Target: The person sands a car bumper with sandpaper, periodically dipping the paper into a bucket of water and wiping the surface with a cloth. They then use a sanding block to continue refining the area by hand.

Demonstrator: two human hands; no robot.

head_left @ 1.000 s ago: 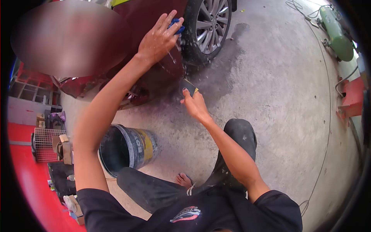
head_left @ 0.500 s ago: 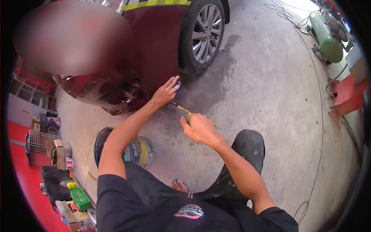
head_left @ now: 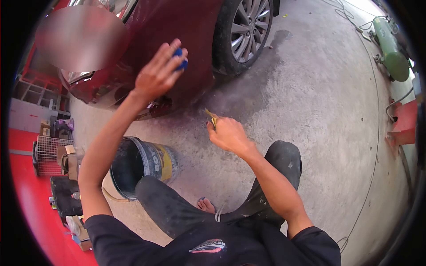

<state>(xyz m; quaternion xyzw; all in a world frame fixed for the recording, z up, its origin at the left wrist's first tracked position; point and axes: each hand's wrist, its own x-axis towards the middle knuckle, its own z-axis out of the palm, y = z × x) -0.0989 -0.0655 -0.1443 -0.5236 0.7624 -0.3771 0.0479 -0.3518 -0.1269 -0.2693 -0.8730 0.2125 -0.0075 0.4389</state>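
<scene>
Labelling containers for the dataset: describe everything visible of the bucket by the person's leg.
The bucket is round, open-topped, seemingly plastic: dark walls, a yellow band with black letters. It stands on the concrete floor near the red car, right beside the person's left leg; contact cannot be told. Its inside is dark, contents unclear. A thin curved strip, handle or hose, shows at its lower edge.
</scene>
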